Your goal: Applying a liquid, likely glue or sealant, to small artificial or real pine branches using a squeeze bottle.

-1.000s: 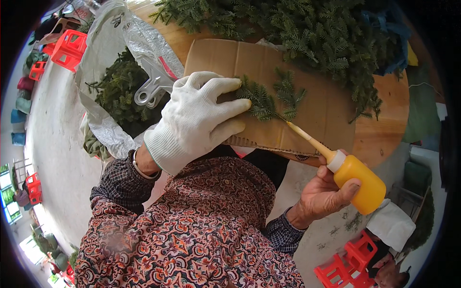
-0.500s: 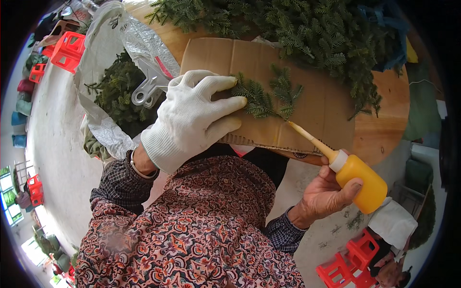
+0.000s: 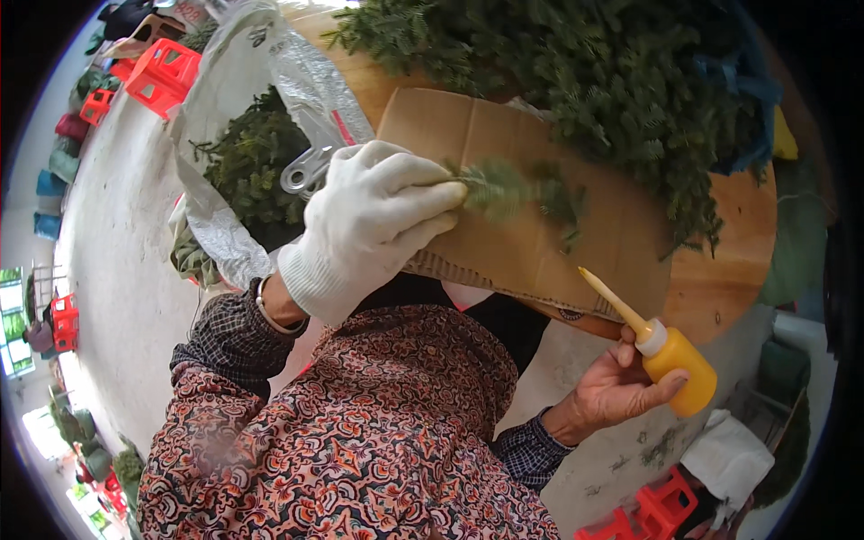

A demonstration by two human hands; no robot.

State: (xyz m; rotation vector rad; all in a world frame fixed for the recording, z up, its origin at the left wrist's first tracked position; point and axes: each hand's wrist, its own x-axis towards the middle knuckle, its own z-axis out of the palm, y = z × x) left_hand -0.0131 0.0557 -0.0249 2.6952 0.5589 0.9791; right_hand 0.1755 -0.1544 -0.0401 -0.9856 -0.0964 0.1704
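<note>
My left hand (image 3: 373,225), in a white knit glove, pinches one end of a small green fir sprig (image 3: 504,189). The sprig is blurred by motion and lies over a flat piece of brown cardboard (image 3: 432,126) on a round wooden table. Bare, my right hand (image 3: 616,387) wraps round a yellow squeeze bottle (image 3: 682,367) with a white collar and a long tapered nozzle. The nozzle tip points up and left over the cardboard's near right edge, apart from the sprig.
A large heap of fir branches (image 3: 612,81) covers the table's far side, beside blue plastic (image 3: 742,90). Left of the table, a clear plastic bag (image 3: 310,76) holds more fir, with a large clear clip (image 3: 306,169) at its rim. Red stools (image 3: 162,76) stand on the floor.
My left hand has turned the sprig, swinging its free end away from the nozzle. My right hand has drawn the bottle slightly down, opening a gap between tip and sprig.
</note>
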